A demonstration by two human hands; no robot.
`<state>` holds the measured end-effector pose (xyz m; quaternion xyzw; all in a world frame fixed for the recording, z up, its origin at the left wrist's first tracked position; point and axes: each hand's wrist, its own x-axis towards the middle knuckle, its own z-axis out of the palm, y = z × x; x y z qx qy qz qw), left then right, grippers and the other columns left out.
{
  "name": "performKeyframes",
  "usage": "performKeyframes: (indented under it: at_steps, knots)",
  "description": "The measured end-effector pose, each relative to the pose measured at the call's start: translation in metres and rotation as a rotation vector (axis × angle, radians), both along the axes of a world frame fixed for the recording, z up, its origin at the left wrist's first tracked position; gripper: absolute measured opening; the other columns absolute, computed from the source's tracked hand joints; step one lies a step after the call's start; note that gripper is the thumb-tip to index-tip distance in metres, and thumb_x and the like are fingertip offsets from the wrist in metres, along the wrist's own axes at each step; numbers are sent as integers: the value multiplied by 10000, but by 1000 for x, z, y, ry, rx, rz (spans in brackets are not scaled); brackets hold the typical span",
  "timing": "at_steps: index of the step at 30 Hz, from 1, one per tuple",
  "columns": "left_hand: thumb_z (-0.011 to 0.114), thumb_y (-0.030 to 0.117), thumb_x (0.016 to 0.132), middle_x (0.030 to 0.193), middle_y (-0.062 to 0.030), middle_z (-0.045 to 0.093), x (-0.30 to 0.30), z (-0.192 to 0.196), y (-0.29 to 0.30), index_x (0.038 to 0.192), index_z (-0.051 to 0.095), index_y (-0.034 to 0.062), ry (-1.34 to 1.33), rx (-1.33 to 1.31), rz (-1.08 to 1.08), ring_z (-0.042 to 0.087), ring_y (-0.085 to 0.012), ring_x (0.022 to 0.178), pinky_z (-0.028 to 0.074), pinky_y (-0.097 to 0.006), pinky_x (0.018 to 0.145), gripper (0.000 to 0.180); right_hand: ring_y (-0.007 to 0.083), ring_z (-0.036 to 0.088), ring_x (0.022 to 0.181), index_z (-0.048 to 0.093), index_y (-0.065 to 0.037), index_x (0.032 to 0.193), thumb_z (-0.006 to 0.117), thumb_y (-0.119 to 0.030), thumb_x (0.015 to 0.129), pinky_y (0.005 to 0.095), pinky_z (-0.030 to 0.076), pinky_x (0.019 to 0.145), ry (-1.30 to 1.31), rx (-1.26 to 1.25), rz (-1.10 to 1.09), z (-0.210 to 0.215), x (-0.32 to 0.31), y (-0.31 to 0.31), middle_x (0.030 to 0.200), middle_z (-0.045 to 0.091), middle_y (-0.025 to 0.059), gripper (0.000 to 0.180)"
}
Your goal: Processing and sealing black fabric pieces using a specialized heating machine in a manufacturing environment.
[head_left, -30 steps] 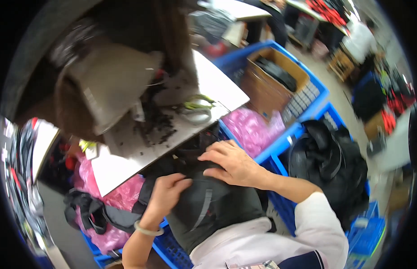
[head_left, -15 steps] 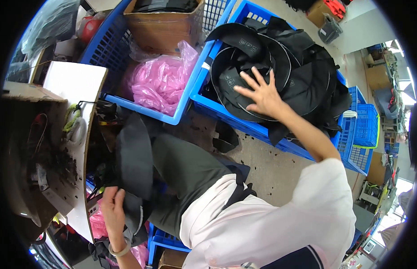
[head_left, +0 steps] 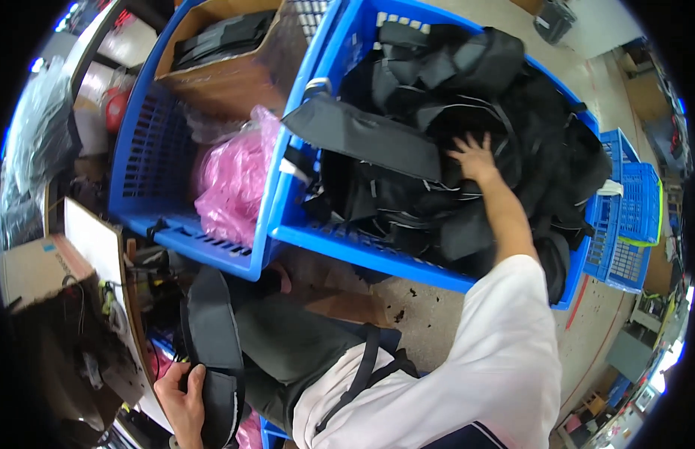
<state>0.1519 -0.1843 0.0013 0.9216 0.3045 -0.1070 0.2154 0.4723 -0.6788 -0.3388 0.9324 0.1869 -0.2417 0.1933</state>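
My right hand (head_left: 476, 159) reaches into a large blue crate (head_left: 362, 258), its fingers spread over a heap of black fabric pieces (head_left: 407, 97). Some of these pieces carry thin light edging. A long curved black flap (head_left: 370, 138) lies across the heap, left of that hand. At the lower left, my left hand (head_left: 184, 396) pinches the edge of a curved black fabric piece (head_left: 213, 322) between thumb and fingers. This piece rests along my dark trouser leg, and a pale strip shows at its lower edge.
Left of the crate stands another blue crate (head_left: 187, 243), with a pink plastic bag (head_left: 235, 187) and a cardboard box (head_left: 235, 82) inside. A white-edged work table (head_left: 100, 247) runs along my left. Stacked blue baskets (head_left: 635, 202) stand at the right, and dark scraps dot the floor.
My right hand has moved from the top pieces further into the heap, which now lies differently. The view has shifted. My left hand still grips the black piece, more of which shows.
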Motion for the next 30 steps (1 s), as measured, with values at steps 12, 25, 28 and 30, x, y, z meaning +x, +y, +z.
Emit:
performKeyframes:
  at_steps: [12,25,28,30]
  knots:
    - [640,63,751,664,-164,561,-58,-8,1,775,567,-43,-265,82,-121,544,-294,607,407,-338,588,131,351,318,1278,476,-194,1275,687,-313,698,633,199,1011,-46,228,-24,65,-72,42,1445,263,64,626]
    - [623,15,764,629,-152,504,-47,-40,-10,767,529,-47,-273,56,-122,492,-256,544,383,-306,521,112,296,475,1168,674,-71,901,613,-339,756,414,367,988,540,603,-448,-136,-299,177,1290,470,163,311]
    - [635,30,760,624,-132,498,-53,-46,-21,769,528,-45,-216,20,15,472,-212,550,386,-299,533,131,283,311,1289,653,-65,988,533,-327,817,448,242,1073,689,304,-353,-252,-320,141,1122,583,169,335]
    - [635,40,763,620,-127,488,-64,-50,-31,768,525,-45,-226,112,30,460,-203,549,381,-296,534,139,293,255,1318,645,-39,992,530,-316,819,444,237,1076,809,324,-320,-267,-324,145,1122,581,171,346]
